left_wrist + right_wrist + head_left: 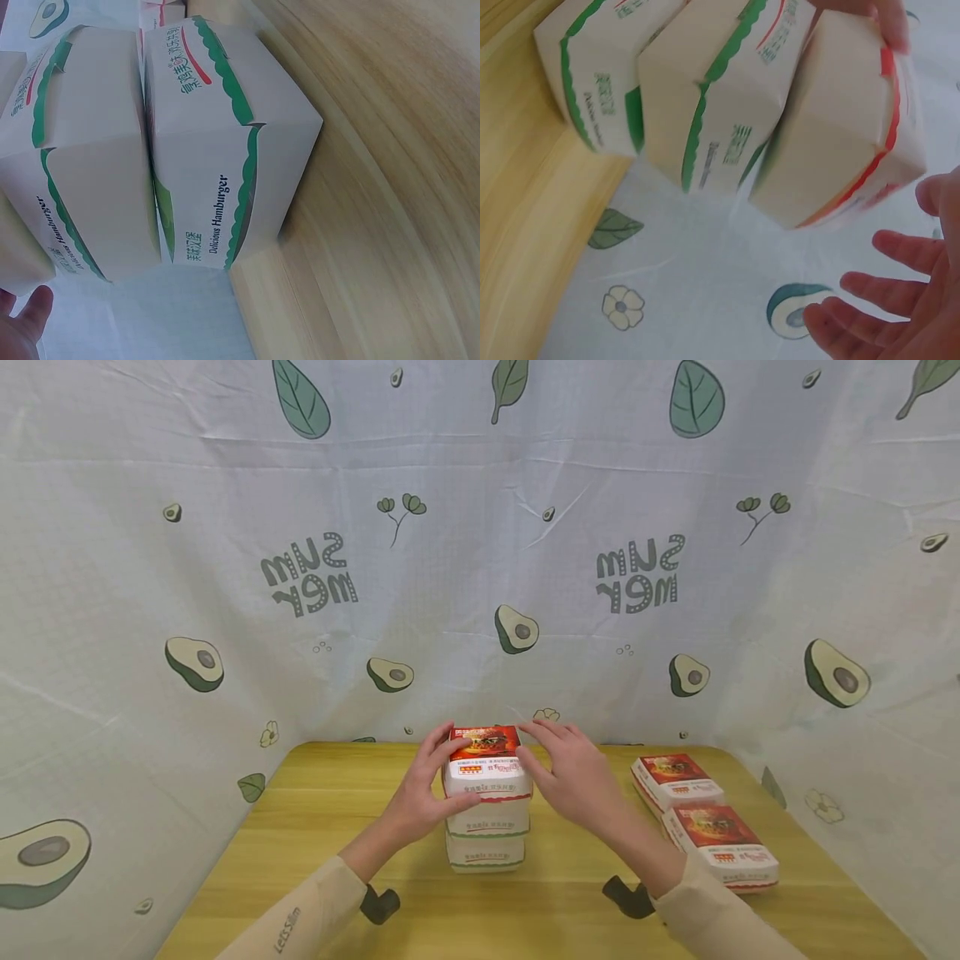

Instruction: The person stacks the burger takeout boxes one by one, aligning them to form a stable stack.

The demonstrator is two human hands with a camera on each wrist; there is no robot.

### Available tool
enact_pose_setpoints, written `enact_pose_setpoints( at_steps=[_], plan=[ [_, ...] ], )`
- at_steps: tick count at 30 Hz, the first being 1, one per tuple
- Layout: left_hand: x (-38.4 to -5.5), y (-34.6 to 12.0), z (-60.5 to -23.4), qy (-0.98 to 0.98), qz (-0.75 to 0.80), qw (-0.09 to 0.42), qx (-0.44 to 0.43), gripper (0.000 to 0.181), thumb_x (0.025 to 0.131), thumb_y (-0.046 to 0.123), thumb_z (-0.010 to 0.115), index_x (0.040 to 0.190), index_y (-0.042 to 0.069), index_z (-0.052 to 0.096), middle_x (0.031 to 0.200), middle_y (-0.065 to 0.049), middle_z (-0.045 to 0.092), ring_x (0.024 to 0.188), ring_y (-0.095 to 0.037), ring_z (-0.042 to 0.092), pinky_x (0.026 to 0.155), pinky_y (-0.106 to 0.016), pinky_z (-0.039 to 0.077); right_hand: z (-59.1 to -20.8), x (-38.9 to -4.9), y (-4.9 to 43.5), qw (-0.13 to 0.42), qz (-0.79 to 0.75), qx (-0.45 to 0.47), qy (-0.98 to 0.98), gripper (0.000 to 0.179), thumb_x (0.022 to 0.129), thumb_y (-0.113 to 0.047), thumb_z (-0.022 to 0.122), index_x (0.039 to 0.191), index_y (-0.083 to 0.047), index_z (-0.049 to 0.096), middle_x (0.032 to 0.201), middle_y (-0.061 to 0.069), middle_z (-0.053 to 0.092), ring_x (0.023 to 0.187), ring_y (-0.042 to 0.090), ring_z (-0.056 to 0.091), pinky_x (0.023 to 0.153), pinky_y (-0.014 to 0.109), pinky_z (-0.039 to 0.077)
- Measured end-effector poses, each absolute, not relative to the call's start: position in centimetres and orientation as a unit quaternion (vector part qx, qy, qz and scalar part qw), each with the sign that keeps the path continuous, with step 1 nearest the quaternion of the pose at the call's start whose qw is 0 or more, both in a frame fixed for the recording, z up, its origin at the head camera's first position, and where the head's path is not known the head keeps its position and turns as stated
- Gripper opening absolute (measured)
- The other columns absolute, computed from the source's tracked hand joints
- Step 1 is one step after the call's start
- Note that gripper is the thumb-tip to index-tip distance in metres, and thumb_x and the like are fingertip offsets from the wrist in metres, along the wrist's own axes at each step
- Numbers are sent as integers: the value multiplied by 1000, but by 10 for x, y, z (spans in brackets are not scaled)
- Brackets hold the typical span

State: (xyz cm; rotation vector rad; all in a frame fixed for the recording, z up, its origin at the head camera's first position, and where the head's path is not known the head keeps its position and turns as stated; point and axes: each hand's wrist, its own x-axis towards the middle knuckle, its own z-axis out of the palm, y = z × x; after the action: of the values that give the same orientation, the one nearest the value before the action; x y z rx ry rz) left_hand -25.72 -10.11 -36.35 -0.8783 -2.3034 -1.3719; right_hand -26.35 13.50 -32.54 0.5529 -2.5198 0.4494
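Note:
Three hamburger boxes stand stacked in the middle of the table. The top hamburger box [491,782] has a red edge and a burger picture on its lid. Beneath it are a middle box [491,817] and a bottom box [487,852], both green-edged. At the top box's left side, my left hand [420,793] holds it, thumb along the front and a finger over the lid. My right hand [573,772] is beside the same box's right side. In the right wrist view its fingers [885,292] are spread, with a gap to the box.
Two more red-edged hamburger boxes, a far box [678,781] and a near box [720,847], lie at the right of the wooden table [322,827]. A white curtain [465,552] printed with avocados and leaves hangs behind the table and along both sides.

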Motion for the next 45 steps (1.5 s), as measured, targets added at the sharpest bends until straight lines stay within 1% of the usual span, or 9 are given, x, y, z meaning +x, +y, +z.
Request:
enact_pose_setpoints(
  at_steps=[2, 7, 12, 17, 24, 31, 34, 40, 45],
  plan=[
    [-257, -101, -363, -806, -483, 156, -305, 65, 79, 27, 72, 136, 16, 43, 152, -3, 14, 133, -31, 26, 98, -61, 30, -327, -266, 141, 257, 166, 205, -930, 45, 91, -47, 51, 129, -25, 53, 136, 2, 49, 121, 25, 45, 89, 52, 44],
    [-256, -101, -363, -807, -483, 156, -302, 65, 79, 27, 72, 136, 15, 43, 151, -3, 15, 133, -31, 26, 97, -60, 31, -330, -272, 155, 263, 165, 222, -924, 48, 91, -53, 46, 129, -25, 53, 132, 0, 53, 118, 24, 46, 91, 50, 42],
    [-255, -101, -363, -807, -481, 160, -303, 65, 79, 26, 73, 135, 14, 43, 151, -4, 15, 134, -33, 25, 98, -61, 29, -333, -276, 172, 257, 155, 225, -927, 53, 89, -61, 39, 130, -29, 51, 131, -3, 53, 119, 24, 45, 94, 55, 36],
    [-255, -101, -363, -807, -483, 157, -302, 66, 79, 25, 73, 136, 15, 43, 151, -4, 15, 134, -33, 24, 99, -60, 29, -339, -279, 191, 247, 140, 217, -934, 56, 88, -63, 38, 130, -28, 51, 132, 1, 52, 120, 28, 43, 92, 59, 33],
    [-255, -99, -364, -803, -488, 152, -307, 64, 79, 25, 73, 135, 15, 43, 151, -4, 15, 132, -32, 27, 96, -60, 32, -348, -279, 220, 235, 126, 207, -941, 53, 88, -59, 45, 129, -25, 53, 133, 5, 51, 119, 31, 42, 88, 62, 32],
    [-255, -99, -364, -806, -484, 153, -303, 64, 79, 26, 72, 136, 17, 43, 151, -2, 14, 131, -30, 27, 96, -59, 32, -352, -276, 249, 227, 122, 214, -942, 48, 88, -48, 56, 128, -22, 54, 132, 7, 52, 118, 33, 43, 88, 61, 34],
    [-256, -99, -365, -807, -484, 153, -303, 64, 80, 26, 72, 135, 16, 43, 151, -2, 15, 131, -31, 27, 96, -59, 32, -355, -275, 262, 225, 124, 221, -941, 48, 88, -48, 56, 128, -22, 54, 132, 7, 51, 118, 32, 43, 87, 60, 36],
    [-256, -99, -365, -807, -482, 155, -304, 64, 80, 26, 72, 135, 16, 43, 151, -3, 15, 132, -31, 27, 96, -60, 32, -362, -273, 285, 210, 134, 230, -941, 50, 89, -49, 53, 130, -20, 52, 132, 9, 50, 118, 36, 42, 88, 59, 34],
    [-256, -99, -364, -807, -483, 155, -303, 64, 79, 26, 72, 136, 16, 43, 151, -2, 15, 132, -31, 27, 96, -60, 32, -368, -272, 301, 187, 152, 221, -945, 52, 89, -49, 53, 129, -16, 52, 131, 11, 51, 118, 37, 43, 88, 58, 35]
  ],
)
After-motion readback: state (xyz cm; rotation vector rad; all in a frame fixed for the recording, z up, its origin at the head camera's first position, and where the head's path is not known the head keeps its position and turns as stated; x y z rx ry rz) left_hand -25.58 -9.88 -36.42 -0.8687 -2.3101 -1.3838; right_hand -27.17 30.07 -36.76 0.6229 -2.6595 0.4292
